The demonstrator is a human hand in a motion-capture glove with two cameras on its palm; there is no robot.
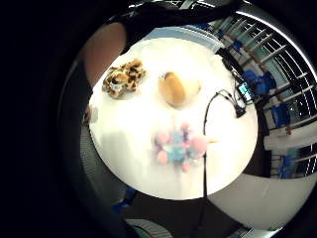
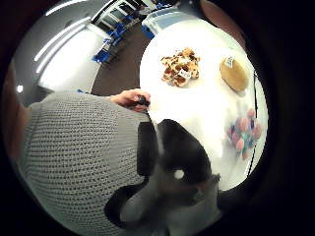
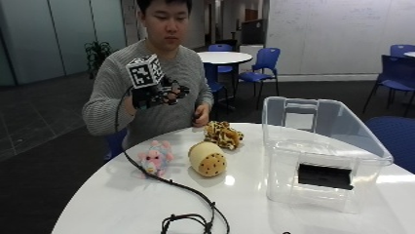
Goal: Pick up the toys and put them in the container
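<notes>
The gloved right hand (image 3: 156, 92) is raised at chest height above the round white table (image 3: 129, 204), holding nothing; whether its fingers are straight or curled I cannot tell. Three soft toys lie together near the person, all outside the clear plastic container (image 3: 324, 156): a fuzzy pink toy (image 3: 156, 160), a rounded tan toy (image 3: 207, 158) with dark dots, and a spotted plush (image 3: 223, 134)

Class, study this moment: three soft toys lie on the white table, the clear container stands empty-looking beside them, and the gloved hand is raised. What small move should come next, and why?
Probably lower the gloved right hand toward the pink toy, which lies nearest beneath it. The hand is raised above the table and holds nothing, and no toy is in the container yet.
</notes>
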